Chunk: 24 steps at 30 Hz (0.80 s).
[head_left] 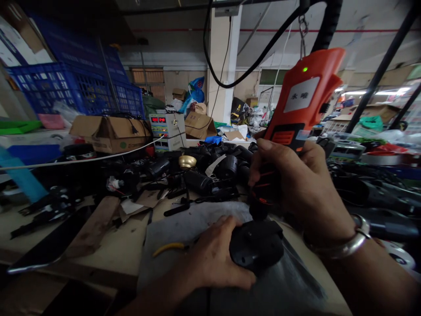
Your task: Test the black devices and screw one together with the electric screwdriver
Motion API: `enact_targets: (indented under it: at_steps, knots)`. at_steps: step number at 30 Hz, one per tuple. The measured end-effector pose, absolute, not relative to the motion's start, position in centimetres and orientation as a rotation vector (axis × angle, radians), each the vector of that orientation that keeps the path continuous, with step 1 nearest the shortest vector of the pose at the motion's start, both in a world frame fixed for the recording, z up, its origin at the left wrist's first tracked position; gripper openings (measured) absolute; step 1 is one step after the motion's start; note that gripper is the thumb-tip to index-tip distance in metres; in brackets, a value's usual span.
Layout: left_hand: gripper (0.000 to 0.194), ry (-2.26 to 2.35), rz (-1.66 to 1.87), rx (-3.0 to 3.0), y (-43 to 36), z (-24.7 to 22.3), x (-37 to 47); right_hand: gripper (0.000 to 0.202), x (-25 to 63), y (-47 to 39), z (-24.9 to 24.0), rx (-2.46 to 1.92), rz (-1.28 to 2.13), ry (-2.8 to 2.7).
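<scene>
My right hand (292,180), with a metal bracelet at the wrist, is wrapped round the lower end of an orange and black electric screwdriver (301,94). The tool hangs from a chain, and a green light glows near its top. Its dark nose points down at a black plastic housing (256,245); whether the tip touches is hard to see. My left hand (217,259) grips that housing from the left, thumb along its near side. A grey cloth (164,272) lies under the housing. Left of my left hand rests a yellow curved handle (168,249), its other end partly hidden.
Black parts (197,180) crowd the back of the bench around a brass-coloured bowl (187,162). A power supply (167,125) with red digits stands behind, beside an open cardboard box (113,134). A wooden block (94,226) lies at left. A black cable (246,81) loops overhead.
</scene>
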<state>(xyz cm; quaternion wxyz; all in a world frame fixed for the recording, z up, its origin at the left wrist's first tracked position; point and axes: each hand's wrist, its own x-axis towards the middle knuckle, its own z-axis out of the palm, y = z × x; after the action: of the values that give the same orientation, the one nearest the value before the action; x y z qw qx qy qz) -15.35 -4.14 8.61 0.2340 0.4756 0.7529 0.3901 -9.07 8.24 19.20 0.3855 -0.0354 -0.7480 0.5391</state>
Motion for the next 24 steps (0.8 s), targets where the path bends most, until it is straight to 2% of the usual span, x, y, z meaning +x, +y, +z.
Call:
enact_targets:
  at_steps: [6, 18, 24]
  knots:
    - [0.067, 2.056, 1.068, 1.301, -4.1, 8.7, -15.5, 0.034, -9.1, 8.2, 19.2, -0.050, 1.393, -1.924]
    - [0.061, 2.024, 1.073, 1.296, -3.7, 8.4, -15.7, 0.029, -9.2, 8.1, 18.9, -0.105, 1.187, -1.899]
    - [0.062, 2.077, 1.055, 1.310, -3.9, 8.7, -15.6, 0.027, -9.4, 7.2, 19.2, -0.160, 1.286, -1.906]
